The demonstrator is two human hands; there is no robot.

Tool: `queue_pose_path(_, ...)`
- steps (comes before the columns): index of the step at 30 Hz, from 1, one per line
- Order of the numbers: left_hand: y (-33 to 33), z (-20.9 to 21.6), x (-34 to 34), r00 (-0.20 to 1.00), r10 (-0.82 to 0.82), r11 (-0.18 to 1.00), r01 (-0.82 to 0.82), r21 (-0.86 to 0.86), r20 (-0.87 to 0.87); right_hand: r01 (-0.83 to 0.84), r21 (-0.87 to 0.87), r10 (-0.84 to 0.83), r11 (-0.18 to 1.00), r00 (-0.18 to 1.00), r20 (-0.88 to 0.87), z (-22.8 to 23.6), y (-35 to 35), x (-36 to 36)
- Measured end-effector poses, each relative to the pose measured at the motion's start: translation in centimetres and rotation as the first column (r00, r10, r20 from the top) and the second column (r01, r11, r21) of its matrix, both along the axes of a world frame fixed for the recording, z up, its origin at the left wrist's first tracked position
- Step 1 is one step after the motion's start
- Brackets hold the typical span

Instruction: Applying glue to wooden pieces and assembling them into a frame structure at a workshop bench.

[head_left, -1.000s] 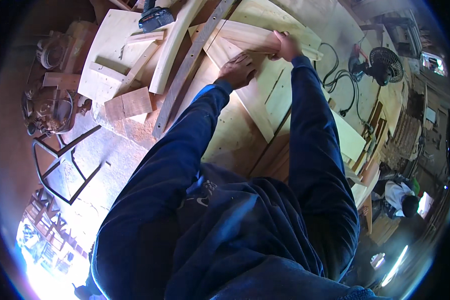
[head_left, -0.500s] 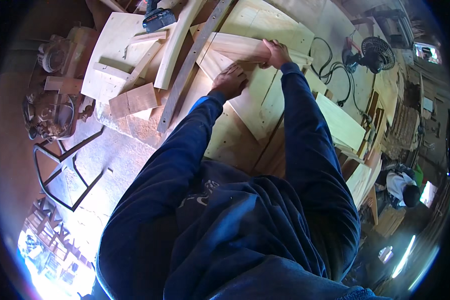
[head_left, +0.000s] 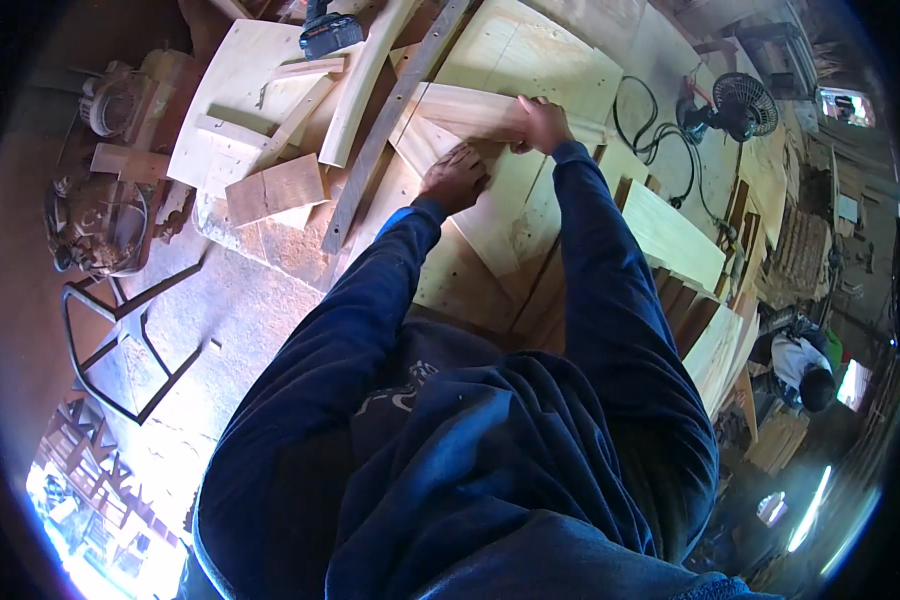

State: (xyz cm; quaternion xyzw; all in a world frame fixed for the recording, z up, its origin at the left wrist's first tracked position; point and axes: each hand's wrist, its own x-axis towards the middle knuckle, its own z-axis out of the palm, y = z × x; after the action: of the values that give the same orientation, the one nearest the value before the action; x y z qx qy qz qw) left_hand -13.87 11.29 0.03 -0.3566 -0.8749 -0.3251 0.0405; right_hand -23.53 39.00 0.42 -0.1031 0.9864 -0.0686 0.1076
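Left hand [head_left: 454, 180]: fingers curled by the pale strip [head_left: 488, 238]; I cannot tell if they pinch anything.
Right hand [head_left: 545, 124]: thumb and fingers closed around one end of the bent wood [head_left: 468, 112].
Bent wood: over the table boards [head_left: 560, 70], at both hands.
How far along: its curve looks already cut; I cannot see if it is joined to the strip or still loose.
Farther: dark bar with holes [head_left: 395, 108], drill [head_left: 331, 36], black fan [head_left: 746, 103].
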Motion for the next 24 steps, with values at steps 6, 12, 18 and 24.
queue_pose_path(6,-1.0,-0.1,1.6,1.000,-0.010,1.000,0.010,-0.017,0.016,0.010,-0.022,-0.009,1.000,1.000,0.018,0.1,-0.8,1.6)
queue_pose_path(12,-2.0,0.2,3.3,0.998,-0.009,0.999,0.011,-0.036,0.060,-0.021,-0.052,0.016,0.998,0.996,-0.086,-0.9,-1.5,3.5)
queue_pose_path(18,-2.7,0.0,4.6,0.999,-0.009,0.999,0.010,-0.036,0.044,-0.021,-0.063,0.018,0.998,0.999,-0.047,0.0,-2.5,4.9)
queue_pose_path(24,-3.8,-0.1,6.6,0.999,-0.009,0.998,0.012,-0.065,0.046,0.004,-0.009,-0.004,1.000,1.000,0.009,0.3,-4.0,6.6)
